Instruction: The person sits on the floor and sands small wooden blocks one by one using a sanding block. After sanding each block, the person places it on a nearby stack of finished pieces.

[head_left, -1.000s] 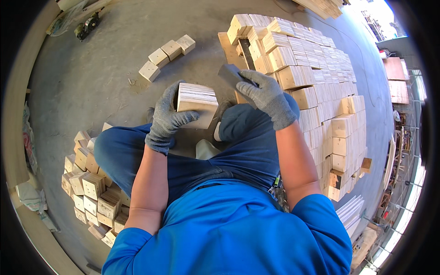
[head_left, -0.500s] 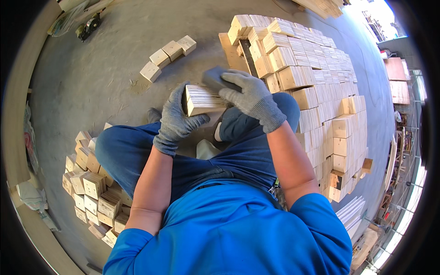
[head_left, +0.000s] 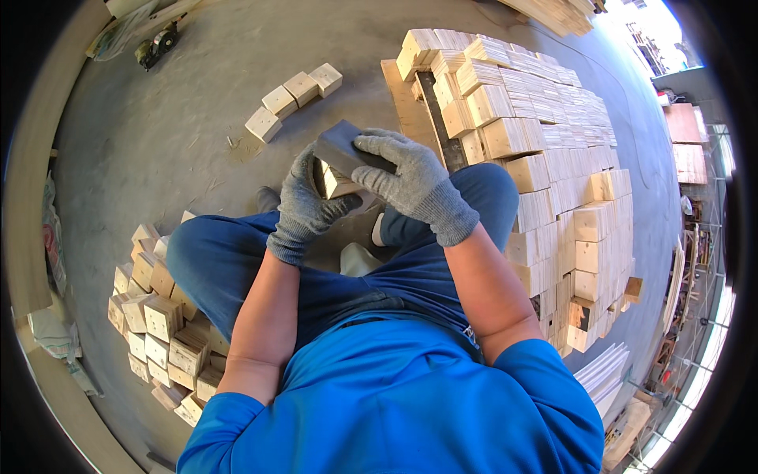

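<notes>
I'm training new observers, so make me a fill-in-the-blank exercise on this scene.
1. The ____ hand holds the dark block; the other hand holds a pale block.
2. The short row on the floor has ____ blocks.
3. The shirt is ____.
4. The smaller pile lies to the person's ____.

Missing words: right; four; blue; left.

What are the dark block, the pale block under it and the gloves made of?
Dark block: perhaps foam or rubber; matte, even dark grey, no visible grain.
Pale block: apparently bare wood, judging by its yellowish, unpainted-looking face.
Gloves: seemingly knitted fabric, matte grey, with textured surface and snug cuffs.
</notes>
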Demonstrator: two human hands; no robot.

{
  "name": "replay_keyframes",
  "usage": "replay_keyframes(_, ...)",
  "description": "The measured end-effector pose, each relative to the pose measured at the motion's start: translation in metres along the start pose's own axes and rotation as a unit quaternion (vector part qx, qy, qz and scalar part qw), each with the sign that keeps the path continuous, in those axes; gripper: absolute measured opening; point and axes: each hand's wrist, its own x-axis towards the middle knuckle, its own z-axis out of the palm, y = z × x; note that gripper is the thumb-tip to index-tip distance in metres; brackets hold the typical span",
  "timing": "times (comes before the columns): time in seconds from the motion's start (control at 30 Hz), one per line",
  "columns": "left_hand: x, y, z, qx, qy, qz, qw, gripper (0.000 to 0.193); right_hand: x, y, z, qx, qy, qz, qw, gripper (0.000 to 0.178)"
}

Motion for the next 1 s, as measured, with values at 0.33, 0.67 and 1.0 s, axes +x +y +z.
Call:
replay_keyframes(0.33,0.001,-0.015,-0.010,0.007,0.049,0.082,0.995,0.109,-0.021,0.048,-0.035,-0.066,0.076,0.097,0.990,0.050)
replay_keyframes(0.67,-0.002,-0.006,0.000,0.062,0.032,0.102,0.992,0.105,-0.023,0.014,-0.014,-0.059,0.058,0.046,0.996,0.054)
replay_keyframes(1.0,-0.002,0.001,0.004,0.127,0.033,0.126,0.983,0.107,0.014,0.035,-0.006,0.004,0.052,0.139,0.989,0.058)
